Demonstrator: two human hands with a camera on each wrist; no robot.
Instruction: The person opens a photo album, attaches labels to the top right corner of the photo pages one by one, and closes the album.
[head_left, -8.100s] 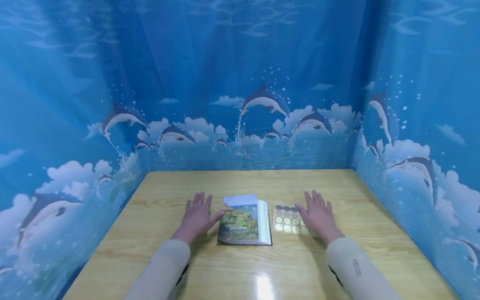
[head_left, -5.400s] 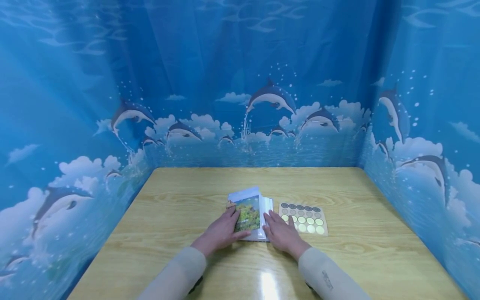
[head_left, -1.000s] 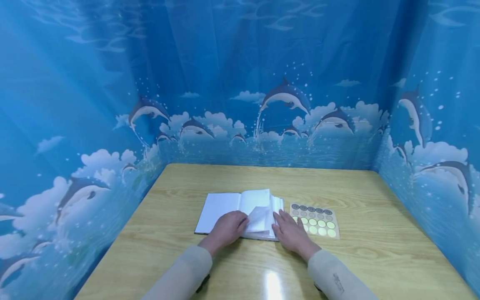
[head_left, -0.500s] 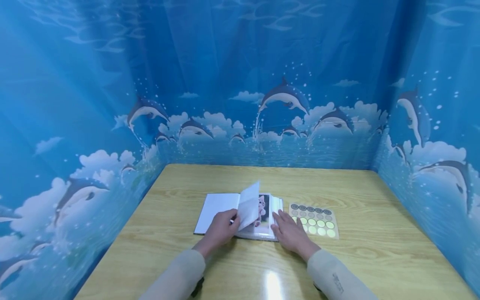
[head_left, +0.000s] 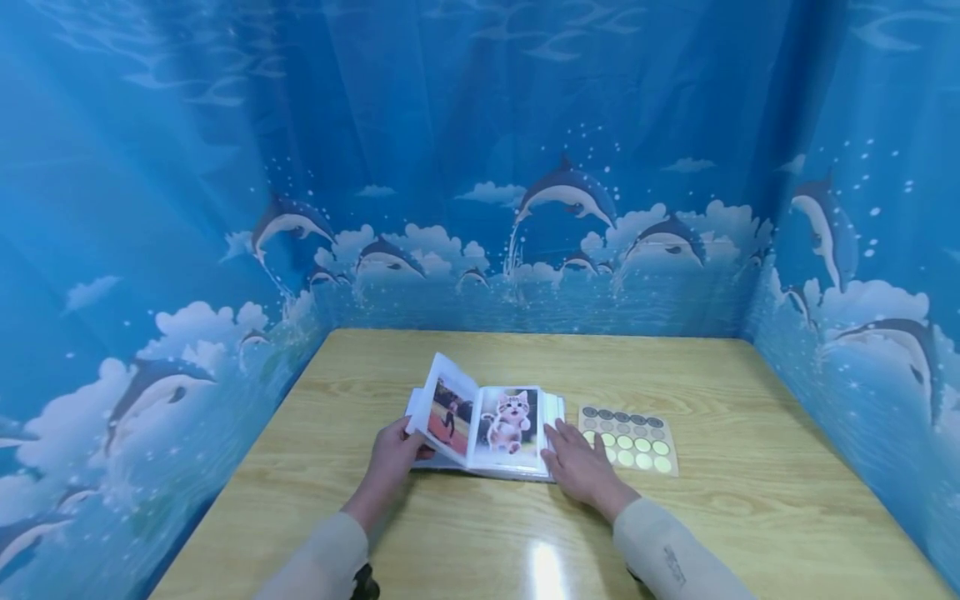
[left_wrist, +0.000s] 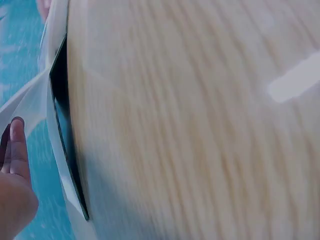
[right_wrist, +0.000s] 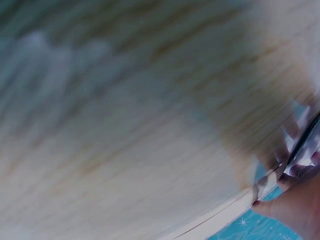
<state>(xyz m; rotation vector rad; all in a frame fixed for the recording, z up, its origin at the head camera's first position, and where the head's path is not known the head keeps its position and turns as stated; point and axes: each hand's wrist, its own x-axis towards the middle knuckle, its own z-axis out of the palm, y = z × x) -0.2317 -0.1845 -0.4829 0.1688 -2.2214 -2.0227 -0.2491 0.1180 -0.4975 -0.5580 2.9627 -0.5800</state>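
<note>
Your album (head_left: pixel 480 435) lies open on the surface (head_left: pixel 735 508), just below the centre of the frame. Your left hand (head_left: pixel 396 447) pinches the outer lower corner of a raised page (head_left: pixel 451 410), which stands tilted over the left side, its running-figure photo facing right. Your right hand (head_left: pixel 577 461) has its fingers spread over the right edge, beside the kitten photo (head_left: pixel 508 423), apparently steadying the block. The sheet of round stickers (head_left: pixel 630 440) lies just right of that hand.

You seem to be partway through turning a page. The next move likely calls for you to guide it down flat at left, then release the corner without creasing it, right hand steady.
</note>
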